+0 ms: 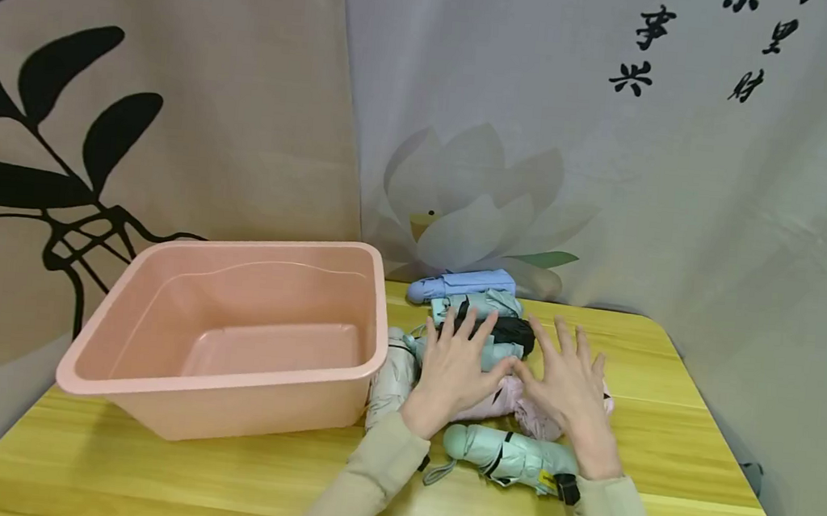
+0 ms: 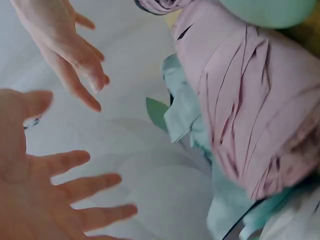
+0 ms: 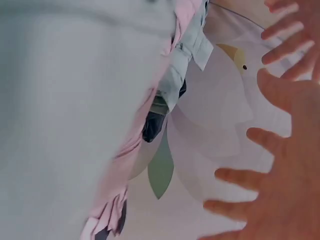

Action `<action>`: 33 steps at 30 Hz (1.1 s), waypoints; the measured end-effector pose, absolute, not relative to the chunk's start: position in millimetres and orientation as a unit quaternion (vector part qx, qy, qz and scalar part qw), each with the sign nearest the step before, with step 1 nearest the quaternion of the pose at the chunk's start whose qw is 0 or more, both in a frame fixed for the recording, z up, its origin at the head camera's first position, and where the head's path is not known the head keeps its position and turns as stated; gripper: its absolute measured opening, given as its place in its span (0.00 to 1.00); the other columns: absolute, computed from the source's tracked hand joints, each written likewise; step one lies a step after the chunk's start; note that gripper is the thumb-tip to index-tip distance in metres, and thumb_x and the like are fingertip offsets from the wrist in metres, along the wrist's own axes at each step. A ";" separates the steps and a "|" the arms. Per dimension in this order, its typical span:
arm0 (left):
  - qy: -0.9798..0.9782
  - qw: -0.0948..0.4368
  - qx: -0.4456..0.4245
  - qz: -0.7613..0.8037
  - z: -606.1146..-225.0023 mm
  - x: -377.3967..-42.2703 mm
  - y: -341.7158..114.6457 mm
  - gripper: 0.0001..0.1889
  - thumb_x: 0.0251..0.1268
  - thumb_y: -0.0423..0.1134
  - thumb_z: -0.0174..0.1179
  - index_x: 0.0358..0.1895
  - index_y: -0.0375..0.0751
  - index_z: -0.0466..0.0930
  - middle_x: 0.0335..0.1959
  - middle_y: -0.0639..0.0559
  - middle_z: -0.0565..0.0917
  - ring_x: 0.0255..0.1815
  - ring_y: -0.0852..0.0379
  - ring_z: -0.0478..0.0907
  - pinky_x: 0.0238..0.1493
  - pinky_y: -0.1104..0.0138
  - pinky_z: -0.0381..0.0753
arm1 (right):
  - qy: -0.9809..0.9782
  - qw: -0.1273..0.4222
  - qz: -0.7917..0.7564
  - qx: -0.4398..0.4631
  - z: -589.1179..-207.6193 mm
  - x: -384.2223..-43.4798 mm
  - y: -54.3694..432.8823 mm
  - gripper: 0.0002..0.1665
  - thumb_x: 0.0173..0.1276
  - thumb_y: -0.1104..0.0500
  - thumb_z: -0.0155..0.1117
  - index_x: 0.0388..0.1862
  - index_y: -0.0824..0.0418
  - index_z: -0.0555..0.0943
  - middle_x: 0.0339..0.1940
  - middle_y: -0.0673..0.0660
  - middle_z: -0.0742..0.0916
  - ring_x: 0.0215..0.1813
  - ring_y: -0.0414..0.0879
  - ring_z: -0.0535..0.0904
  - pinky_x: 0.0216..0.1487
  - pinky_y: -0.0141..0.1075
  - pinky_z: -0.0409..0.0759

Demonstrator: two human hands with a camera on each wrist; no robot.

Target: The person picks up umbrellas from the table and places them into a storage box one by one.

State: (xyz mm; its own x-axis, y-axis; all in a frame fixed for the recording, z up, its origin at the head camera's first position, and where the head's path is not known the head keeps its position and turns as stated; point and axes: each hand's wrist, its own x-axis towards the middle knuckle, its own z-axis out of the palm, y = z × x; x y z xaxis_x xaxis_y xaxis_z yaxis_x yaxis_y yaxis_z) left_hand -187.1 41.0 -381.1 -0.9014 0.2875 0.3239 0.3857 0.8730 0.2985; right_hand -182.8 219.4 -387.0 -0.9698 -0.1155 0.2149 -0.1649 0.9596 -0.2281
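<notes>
1. my left hand (image 1: 450,374) and right hand (image 1: 566,377) are spread, grasping nothing.
2. a pink umbrella (image 1: 487,408) lies below my hands, apart from my fingers.
3. the mint umbrella (image 1: 514,459) lies nearer me, between my wrists.

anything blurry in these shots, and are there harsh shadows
Right wrist view: the mint umbrella looms large, blurred and nearly featureless; left wrist view: slightly soft, though the pink umbrella's folds show clearly; head view: mostly sharp, with only a soft shadow on the table near the tub.
</notes>
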 end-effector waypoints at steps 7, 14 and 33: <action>-0.910 0.314 -0.219 -0.161 -361.3 -175.1 14.9 0.16 0.63 0.46 0.60 0.50 0.45 0.82 0.43 0.50 0.87 0.44 0.52 0.83 0.52 0.61 0.81 | -0.957 0.177 0.080 0.214 -388.9 -191.8 205.2 0.29 0.62 0.51 0.67 0.61 0.59 0.75 0.57 0.64 0.80 0.56 0.64 0.78 0.51 0.60 0.77; -0.891 0.338 -0.236 -0.188 -332.2 -157.4 -33.2 0.17 0.60 0.40 0.62 0.52 0.41 0.81 0.45 0.46 0.86 0.48 0.48 0.82 0.52 0.59 0.81 | -0.924 0.156 0.040 0.346 -395.0 -197.1 193.1 0.26 0.59 0.51 0.69 0.57 0.57 0.78 0.50 0.57 0.84 0.49 0.53 0.82 0.45 0.48 0.82; -0.935 0.310 -0.041 -0.165 -313.7 -129.2 -249.9 0.23 0.60 0.35 0.60 0.59 0.31 0.71 0.56 0.27 0.74 0.53 0.26 0.70 0.49 0.34 0.69 | -0.907 0.084 -0.023 0.411 -410.8 -191.2 176.4 0.34 0.54 0.43 0.70 0.60 0.51 0.75 0.50 0.54 0.82 0.52 0.53 0.79 0.50 0.51 0.81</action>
State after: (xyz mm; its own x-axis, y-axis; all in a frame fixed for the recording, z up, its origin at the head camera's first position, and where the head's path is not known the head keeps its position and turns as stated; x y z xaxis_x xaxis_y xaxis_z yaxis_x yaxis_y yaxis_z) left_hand -129.2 -249.9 -313.7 -0.8041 -0.0259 0.5940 0.1787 0.9423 0.2830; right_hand -191.2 176.4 -410.8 -0.6478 -0.7500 0.1340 -0.7421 0.6609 0.1114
